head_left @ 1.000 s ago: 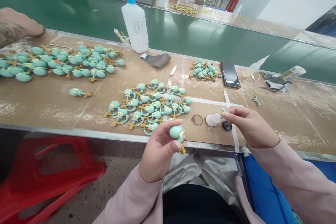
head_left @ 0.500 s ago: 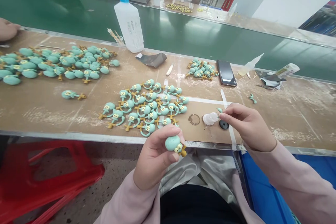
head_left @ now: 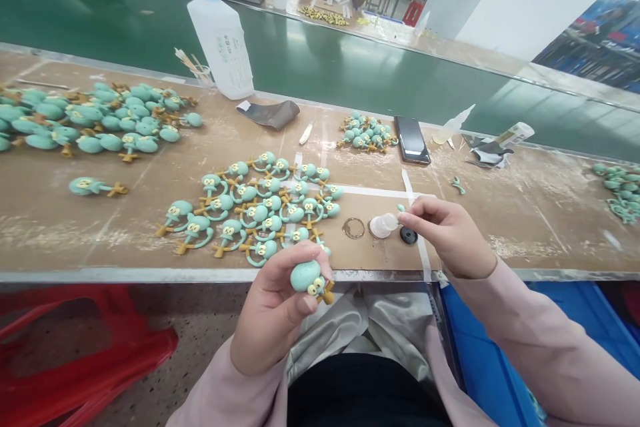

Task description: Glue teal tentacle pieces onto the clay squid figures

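Note:
My left hand [head_left: 273, 310] is closed around a small figurine [head_left: 306, 277] with a teal head, yellow eyes and a brown lower part, held above the table's front edge. Between the thumb and fingertips of my right hand [head_left: 453, 233] is a small teal piece [head_left: 401, 208], mostly hidden by the fingers. Just left of those fingertips stands a small translucent pot [head_left: 384, 225], with a round black cap [head_left: 409, 235] beside it and a metal ring [head_left: 353, 228] on its other side. Figurines with curved arms [head_left: 270, 203] lie spread to the left of the pot.
A heap of figurines [head_left: 100, 117] covers the far left, and a smaller pile [head_left: 367, 131] lies near a phone [head_left: 413, 139]. A large blue-tipped bottle [head_left: 223, 47] stands at the back. More teal pieces [head_left: 620, 187] lie far right. Across the green belt [head_left: 310, 47] sits another person.
The view has shifted to the right, so the table's things appear further left. Both hands keep their grips. The right hand's teal piece stays close to the pot.

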`<state>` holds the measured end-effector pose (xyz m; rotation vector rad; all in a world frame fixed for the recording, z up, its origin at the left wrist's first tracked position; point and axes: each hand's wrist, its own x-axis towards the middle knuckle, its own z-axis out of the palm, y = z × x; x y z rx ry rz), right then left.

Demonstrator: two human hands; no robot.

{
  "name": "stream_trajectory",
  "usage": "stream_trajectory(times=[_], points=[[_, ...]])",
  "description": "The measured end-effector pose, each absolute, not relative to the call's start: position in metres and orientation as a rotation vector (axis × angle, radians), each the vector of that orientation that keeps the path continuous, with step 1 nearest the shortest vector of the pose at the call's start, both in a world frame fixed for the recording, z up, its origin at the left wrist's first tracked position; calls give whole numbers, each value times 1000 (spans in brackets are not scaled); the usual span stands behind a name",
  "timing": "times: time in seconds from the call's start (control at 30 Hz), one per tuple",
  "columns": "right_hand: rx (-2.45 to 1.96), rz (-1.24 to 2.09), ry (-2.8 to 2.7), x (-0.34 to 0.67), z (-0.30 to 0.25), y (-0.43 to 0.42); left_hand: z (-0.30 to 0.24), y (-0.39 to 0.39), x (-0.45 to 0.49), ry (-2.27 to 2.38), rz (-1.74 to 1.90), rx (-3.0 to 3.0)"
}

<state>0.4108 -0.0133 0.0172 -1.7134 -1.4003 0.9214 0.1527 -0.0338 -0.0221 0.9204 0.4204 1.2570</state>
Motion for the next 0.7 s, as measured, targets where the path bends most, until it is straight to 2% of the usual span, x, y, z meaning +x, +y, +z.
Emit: stream_trajectory(times=[0.7], points=[[-1775, 794, -1473, 414, 6, -9, -23, -37, 160, 503, 1116, 728]])
